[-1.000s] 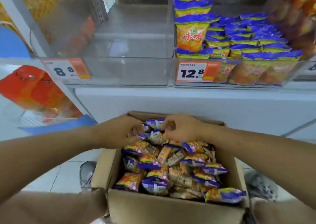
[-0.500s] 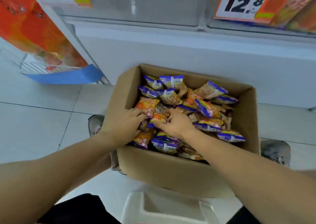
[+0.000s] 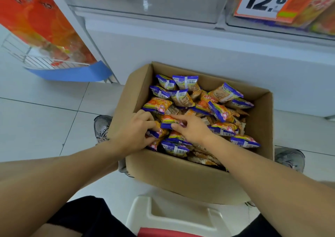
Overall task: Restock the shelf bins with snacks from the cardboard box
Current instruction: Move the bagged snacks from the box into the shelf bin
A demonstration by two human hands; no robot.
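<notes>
On the tiled shop floor under the bins point(image 3: 163, 3), the box point(image 3: 181, 175) brims with packets point(image 3: 183, 95), light, crinkly, slippery and crushable, so best gathered by their middles; left hand point(image 3: 134, 133) and right hand point(image 3: 192, 128) curl fingers point(image 3: 178, 117) round packets between them.

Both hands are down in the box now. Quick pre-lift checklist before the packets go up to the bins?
1. Left hand gripping snack packets: ok, fingers curl round several.
2. Right hand hold: ok, thumb and fingers pinch an orange packet.
3. Cardboard box open and stocked: ok.
4. Lift path above box: ok, nothing over it.
5. Room in clear bin: cannot tell, only its base shows.
6. Total packets held: cannot tell.
</notes>
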